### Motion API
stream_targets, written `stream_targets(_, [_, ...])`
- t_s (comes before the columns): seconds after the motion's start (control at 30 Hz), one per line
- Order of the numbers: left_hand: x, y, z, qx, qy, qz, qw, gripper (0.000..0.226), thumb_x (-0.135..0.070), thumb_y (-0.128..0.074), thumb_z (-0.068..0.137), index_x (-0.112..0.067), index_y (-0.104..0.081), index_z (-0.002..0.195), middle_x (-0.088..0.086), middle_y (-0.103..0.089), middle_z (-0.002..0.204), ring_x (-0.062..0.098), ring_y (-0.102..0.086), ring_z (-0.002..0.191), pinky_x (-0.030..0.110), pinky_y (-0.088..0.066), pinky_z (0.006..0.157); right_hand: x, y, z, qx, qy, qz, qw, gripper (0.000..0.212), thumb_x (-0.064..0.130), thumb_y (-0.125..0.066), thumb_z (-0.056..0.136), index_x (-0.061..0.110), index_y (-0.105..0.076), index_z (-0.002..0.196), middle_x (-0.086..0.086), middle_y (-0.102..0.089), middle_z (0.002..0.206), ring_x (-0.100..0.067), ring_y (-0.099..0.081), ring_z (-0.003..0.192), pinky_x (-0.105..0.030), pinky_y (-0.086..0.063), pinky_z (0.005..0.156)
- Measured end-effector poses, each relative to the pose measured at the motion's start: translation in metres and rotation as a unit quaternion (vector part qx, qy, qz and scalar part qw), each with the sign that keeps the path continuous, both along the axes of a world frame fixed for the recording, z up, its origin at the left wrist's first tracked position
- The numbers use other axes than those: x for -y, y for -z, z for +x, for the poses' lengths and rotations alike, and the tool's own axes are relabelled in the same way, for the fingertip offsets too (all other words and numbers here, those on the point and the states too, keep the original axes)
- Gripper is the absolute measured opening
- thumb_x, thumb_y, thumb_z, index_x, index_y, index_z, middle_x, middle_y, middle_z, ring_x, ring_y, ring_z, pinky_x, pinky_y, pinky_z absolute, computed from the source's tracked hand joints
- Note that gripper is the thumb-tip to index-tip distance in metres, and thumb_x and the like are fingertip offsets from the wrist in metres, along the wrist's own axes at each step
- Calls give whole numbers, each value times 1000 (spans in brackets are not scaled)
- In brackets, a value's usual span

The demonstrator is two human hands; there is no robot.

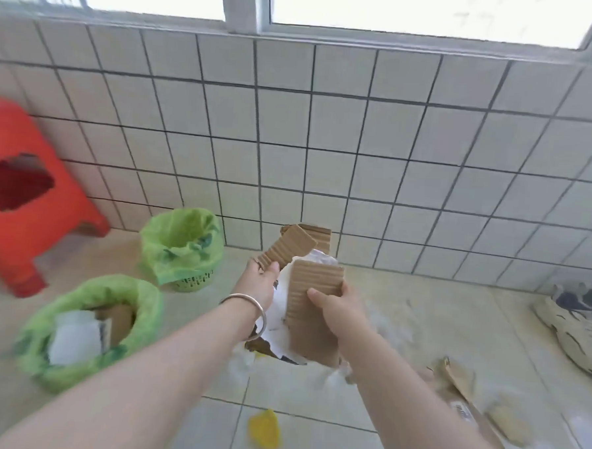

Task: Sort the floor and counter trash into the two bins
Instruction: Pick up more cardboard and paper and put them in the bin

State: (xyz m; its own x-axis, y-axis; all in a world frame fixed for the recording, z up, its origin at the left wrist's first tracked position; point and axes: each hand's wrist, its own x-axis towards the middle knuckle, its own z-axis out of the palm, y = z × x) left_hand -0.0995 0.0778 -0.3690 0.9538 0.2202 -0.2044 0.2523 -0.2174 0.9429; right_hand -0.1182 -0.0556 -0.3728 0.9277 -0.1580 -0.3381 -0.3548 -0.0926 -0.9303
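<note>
Two small bins lined with green bags stand on the floor at the left. The near bin [146, 305] holds white paper and brown cardboard; the far bin [160, 237] by the wall shows only its liner. My left hand [260, 281], with a silver bangle on the wrist, grips a piece of corrugated cardboard [291, 246]. My right hand [335, 303] grips a larger cardboard strip [310, 290]. White crumpled paper [280, 306] is bunched between the two hands. All of this is held above the floor, to the right of the bins.
A red plastic stool [18, 192] stands at the left against the tiled wall. On the floor lie a yellow scrap [265, 430], torn cardboard pieces [461, 377], white fluff [390, 327] and a pair of sneakers [577, 321] at the right.
</note>
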Motion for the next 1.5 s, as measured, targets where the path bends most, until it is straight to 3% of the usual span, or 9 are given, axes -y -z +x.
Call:
stream_targets(0.1, [-43, -30, -29, 62, -50, 34, 996, 37, -15, -42, 96, -30, -42, 129, 0, -56, 98, 19, -50, 79, 26, -37, 76, -46, -24, -16, 11, -51, 17, 999, 30, 20, -65, 86, 19, -55, 115, 0, -62, 103, -20, -55, 93, -29, -41, 82])
stream_targets(0.27, [-111, -51, -64, 70, -111, 61, 989, 38, -15, -40, 97, -30, -47, 130, 17, -62, 121, 38, -56, 109, 36, -45, 90, -120, -39, -26, 24, -126, 21, 991, 38, 19, -65, 86, 15, -54, 122, -1, -59, 103, -22, -56, 96, -32, -45, 91])
stream_targets(0.5, [-199, -19, -99, 41, -127, 35, 990, 62, -31, -67, 84, -29, -34, 136, -3, -55, 129, 18, -54, 112, 30, -42, 94, -217, -22, -40, 12, -181, -25, 983, 33, 15, -60, 90, 10, -54, 122, -7, -61, 109, -19, -52, 90, -26, -40, 72])
stream_targets(0.83, [-339, 28, -39, 44, -157, 89, 983, 72, -24, -72, 80, -25, -29, 138, -8, -54, 111, 14, -52, 97, 23, -38, 83, -346, 15, 26, 94, -252, -115, 956, 21, 11, -43, 97, 15, -53, 116, 1, -56, 99, -17, -50, 92, -28, -37, 79])
stream_targets(0.97, [-374, 73, -11, 13, -185, 113, 976, 64, -26, -73, 78, -23, -36, 131, 1, -59, 89, 18, -55, 76, 25, -39, 60, -383, 59, 58, 72, -252, -129, 956, 16, 11, -43, 97, 19, -52, 107, 3, -55, 95, -19, -51, 89, -30, -38, 78])
stream_targets(1.2, [-399, 159, 15, -84, -188, 126, 970, 51, -27, -73, 78, -14, -42, 116, 2, -59, 90, 23, -57, 81, 27, -38, 60, -416, 141, 83, 2, -273, -159, 949, 32, 6, -40, 97, 14, -47, 127, -8, -57, 118, -24, -52, 101, -28, -38, 83])
stream_targets(1.3, [-400, 184, 22, -153, -160, 138, 965, 54, -24, -73, 77, -10, -43, 119, 9, -62, 108, 27, -58, 94, 27, -40, 70, -420, 172, 87, -5, -307, -255, 917, 32, 8, -41, 95, 11, -46, 127, -13, -55, 126, -28, -52, 108, -29, -40, 85])
stream_targets(1.43, [-398, 202, 39, -261, -92, 204, 939, 62, -25, -77, 74, -6, -45, 124, 13, -58, 125, 29, -56, 114, 32, -43, 83, -422, 190, 95, 22, -361, -476, 802, 34, 21, -46, 95, 10, -48, 127, -13, -47, 132, -30, -43, 122, -35, -36, 101])
stream_targets(1.5, [-399, 208, 46, -313, -53, 245, 916, 58, -27, -77, 74, -4, -50, 120, 12, -60, 123, 28, -59, 111, 30, -43, 77, -422, 197, 97, -6, -382, -478, 791, 33, 19, -47, 95, 10, -48, 127, -11, -47, 132, -28, -49, 120, -33, -41, 97])
